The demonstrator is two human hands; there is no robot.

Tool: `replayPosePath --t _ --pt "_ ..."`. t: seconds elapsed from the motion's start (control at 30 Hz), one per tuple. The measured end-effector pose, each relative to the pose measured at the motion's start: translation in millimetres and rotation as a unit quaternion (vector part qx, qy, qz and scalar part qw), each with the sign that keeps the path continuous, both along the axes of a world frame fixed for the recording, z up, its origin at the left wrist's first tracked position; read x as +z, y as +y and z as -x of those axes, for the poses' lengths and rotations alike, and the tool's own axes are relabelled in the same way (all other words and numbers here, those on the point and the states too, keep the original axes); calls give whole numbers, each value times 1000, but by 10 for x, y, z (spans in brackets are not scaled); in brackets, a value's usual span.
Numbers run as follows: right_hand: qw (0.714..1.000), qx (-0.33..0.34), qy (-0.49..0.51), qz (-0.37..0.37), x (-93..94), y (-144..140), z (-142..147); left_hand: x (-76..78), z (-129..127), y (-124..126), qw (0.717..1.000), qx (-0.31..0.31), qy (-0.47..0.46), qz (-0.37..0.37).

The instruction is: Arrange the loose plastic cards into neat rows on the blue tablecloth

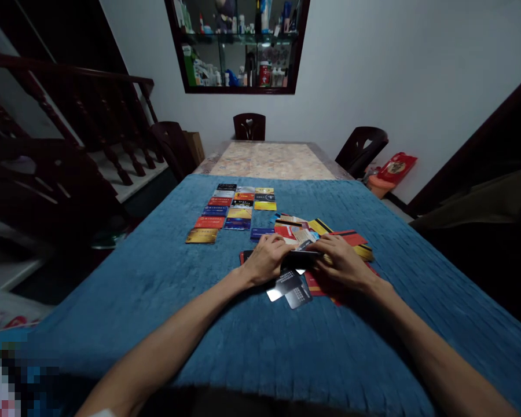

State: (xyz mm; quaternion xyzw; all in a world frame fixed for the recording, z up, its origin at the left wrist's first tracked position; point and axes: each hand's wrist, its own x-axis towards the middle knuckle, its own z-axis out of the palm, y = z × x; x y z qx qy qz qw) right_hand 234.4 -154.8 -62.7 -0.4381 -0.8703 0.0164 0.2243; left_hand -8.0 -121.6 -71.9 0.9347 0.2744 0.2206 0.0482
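Bare forearms reach in from the near edge across a blue cloth [156, 301] that covers the surface. Both hands meet over a loose pile of cards [325, 234] lying right of centre. Left hand [267, 260] and right hand [341, 263] pinch a dark card [301, 258] between them, one at each end, with the fingers curled down onto it; each grip is closed on that card, which sits just above the pile. Two more dark cards [289, 286] lie on the cloth just near of the hands. Farther off and to the left, sorted cards [237, 208] lie in neat rows, well apart from the pile. Beyond the cloth the bare tabletop [271, 159] shows, with dark chairs [249, 126] around its far end.
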Motion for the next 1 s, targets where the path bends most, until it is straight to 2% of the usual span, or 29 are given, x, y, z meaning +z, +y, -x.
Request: replayPosePath --t 0.3,0.57,0.73,1.0 --pt "999 -28 12 -44 -44 14 20 -43 15 31 998 8 -56 38" --pt "995 -28 1 -93 -117 33 45 -57 10 25 999 12 -50 15" --pt "988 -15 23 -154 -168 38 82 -50 17 35 998 25 -59 1" --pt "978 -26 53 -202 -192 39 114 -35 22 39 996 38 -79 -10"
